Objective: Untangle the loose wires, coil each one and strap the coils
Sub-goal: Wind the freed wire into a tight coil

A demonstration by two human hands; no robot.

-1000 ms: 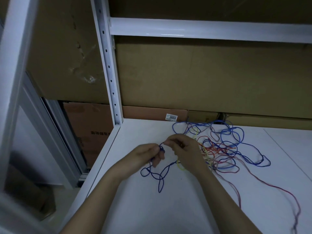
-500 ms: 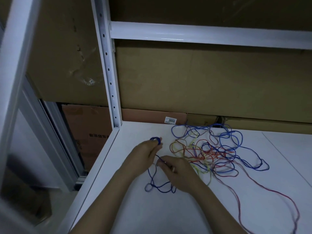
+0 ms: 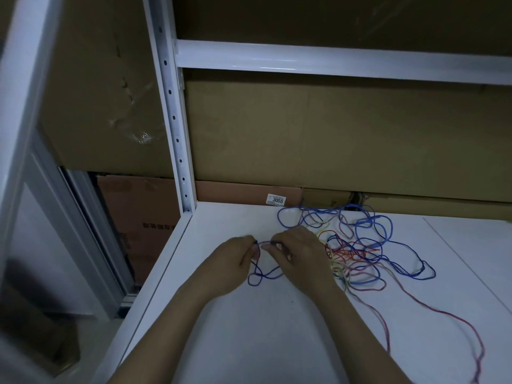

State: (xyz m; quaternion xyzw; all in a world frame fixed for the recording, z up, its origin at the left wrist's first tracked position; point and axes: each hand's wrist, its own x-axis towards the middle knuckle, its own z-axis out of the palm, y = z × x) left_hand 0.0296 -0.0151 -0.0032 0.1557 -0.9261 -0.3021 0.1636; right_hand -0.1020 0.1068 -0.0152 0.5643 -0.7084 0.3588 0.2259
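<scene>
A tangle of thin blue, red, orange and yellow wires (image 3: 352, 250) lies on the white shelf (image 3: 249, 342). My left hand (image 3: 235, 261) pinches a dark blue wire (image 3: 263, 275) at its fingertips. My right hand (image 3: 299, 253) pinches the same blue wire a few centimetres to the right. A short stretch of it runs between the two hands, and loose loops of it hang onto the shelf below them. A long red wire (image 3: 443, 317) trails away to the front right.
A white perforated upright post (image 3: 173, 115) and a crossbeam (image 3: 332, 62) frame the shelf. Brown cardboard boxes (image 3: 318, 139) stand behind, one with a label reading 3055 (image 3: 275, 200). The shelf's left edge (image 3: 155, 284) drops off to the floor.
My right hand has come up from the lower loops to the blue wire beside my left fingertips. The blue loops under the hands have shifted and drawn closer.
</scene>
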